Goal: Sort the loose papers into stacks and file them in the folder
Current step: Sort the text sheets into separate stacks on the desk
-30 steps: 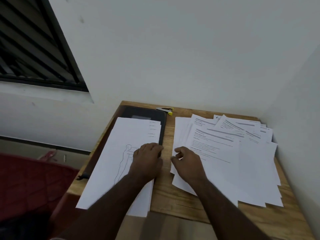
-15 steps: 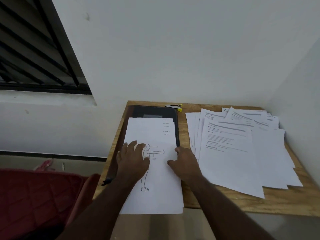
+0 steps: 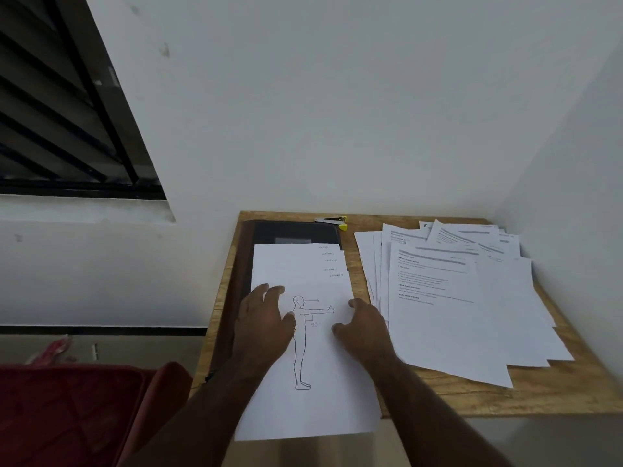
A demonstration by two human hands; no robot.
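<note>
At the far left a dark window with slats is set in the white wall, and below it a red chair stands beside the left edge of the wooden table. On the left part of the table lies the black folder, reaching to the back edge. A stack of papers lies on the folder, and its near end hangs over the front edge of the table. The top sheet shows a drawn standing figure. The left hand rests flat on this stack, fingers straight and spread. The right hand touches the right edge of the same stack with loosely bent fingers, holding nothing. A small stapler with a yellow tip lies at the back edge. On the right part, the loose papers lie fanned out, reaching towards the back right corner.
</note>
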